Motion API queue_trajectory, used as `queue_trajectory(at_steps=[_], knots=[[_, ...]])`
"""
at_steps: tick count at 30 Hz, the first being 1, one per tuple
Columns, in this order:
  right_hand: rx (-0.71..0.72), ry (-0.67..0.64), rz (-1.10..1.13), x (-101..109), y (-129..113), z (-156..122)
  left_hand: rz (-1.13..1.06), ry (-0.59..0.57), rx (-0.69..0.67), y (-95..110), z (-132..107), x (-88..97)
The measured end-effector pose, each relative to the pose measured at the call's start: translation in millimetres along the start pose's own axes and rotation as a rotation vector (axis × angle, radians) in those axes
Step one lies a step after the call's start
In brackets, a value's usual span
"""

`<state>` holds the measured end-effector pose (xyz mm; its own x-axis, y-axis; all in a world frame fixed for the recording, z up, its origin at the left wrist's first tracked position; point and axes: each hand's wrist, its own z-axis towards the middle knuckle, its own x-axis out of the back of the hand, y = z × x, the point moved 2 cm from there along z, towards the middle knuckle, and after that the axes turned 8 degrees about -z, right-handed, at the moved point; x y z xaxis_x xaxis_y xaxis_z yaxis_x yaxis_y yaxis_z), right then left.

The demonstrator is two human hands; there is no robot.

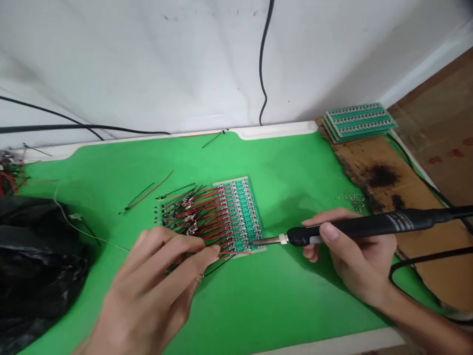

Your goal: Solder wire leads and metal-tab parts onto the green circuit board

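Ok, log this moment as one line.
right hand: holds soldering iron, tip at circuit board | left hand: fingertips on wires

Circuit board [240,212] at middle of mat [288,162]; wire bundle [192,214] fans off its left side. Left hand [155,286] before bundle, fingers laid over wire ends. Right hand [351,256] right of board, soldering iron [369,227] in it, tip at board's front right corner (seemingly touching). Loose wires [148,192] left of bundle. Bag [37,261] at left edge. Board stack [358,121] at back right corner. Cardboard sheet [406,207] along right edge.
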<state>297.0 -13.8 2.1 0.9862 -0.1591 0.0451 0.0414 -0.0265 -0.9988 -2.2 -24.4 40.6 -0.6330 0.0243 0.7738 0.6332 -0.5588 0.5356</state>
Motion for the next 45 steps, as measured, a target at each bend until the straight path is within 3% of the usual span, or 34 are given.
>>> queue_trajectory(at_steps=[5, 8, 14, 30, 45], knots=[[0.01, 0.008, -0.049, 1, -1, -1, 0.096, 0.099, 0.056, 0, -15, -15.0], [0.024, -0.006, -0.062, 2, 2, -2, 0.125, 0.099, 0.069, 3, -17, -19.3], [0.116, -0.07, -0.005, 3, 7, 1, 0.174, 0.171, -0.044, 9, -11, -24.8], [0.138, -0.09, 0.019, 2, 6, 4, 0.245, 0.123, -0.141, 7, -10, -26.9], [0.117, -0.047, -0.019, 1, 1, 4, 0.258, 0.128, -0.139, 7, -11, -29.9]])
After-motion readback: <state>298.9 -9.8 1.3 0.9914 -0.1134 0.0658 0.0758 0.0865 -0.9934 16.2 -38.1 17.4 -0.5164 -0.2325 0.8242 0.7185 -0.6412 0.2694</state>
